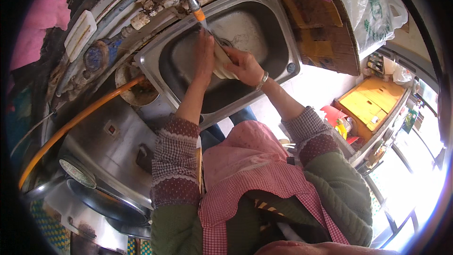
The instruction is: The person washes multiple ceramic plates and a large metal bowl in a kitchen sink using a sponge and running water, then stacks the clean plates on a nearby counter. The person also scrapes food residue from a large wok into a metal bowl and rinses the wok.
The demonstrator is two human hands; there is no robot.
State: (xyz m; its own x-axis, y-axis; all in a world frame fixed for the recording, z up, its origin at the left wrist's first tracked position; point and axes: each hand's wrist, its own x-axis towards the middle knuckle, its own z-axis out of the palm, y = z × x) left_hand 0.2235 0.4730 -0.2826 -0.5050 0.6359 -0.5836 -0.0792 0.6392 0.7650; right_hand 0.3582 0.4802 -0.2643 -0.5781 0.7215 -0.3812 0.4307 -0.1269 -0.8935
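Water runs from the faucet [193, 1], which has a teal handle and an orange tip, over a pale flat object [223, 65], perhaps a bowl or plate seen edge-on. My right hand [245, 64], wearing a metal bracelet, grips this object by its right side, thumb and fingers on either face. Against its left side lies my left hand [205, 55], held flat with the fingers together and pointing at the faucet. Both hands are above the stainless steel sink [247, 24]. The object's exact kind cannot be told.
An orange hose [85, 111] crosses on the left, by a dirty round container [141, 95]. Below it a wok [106, 202] and a patterned bowl [78, 173] stand near the steel counter [106, 141]. A cardboard box [318, 39] borders the sink's right side.
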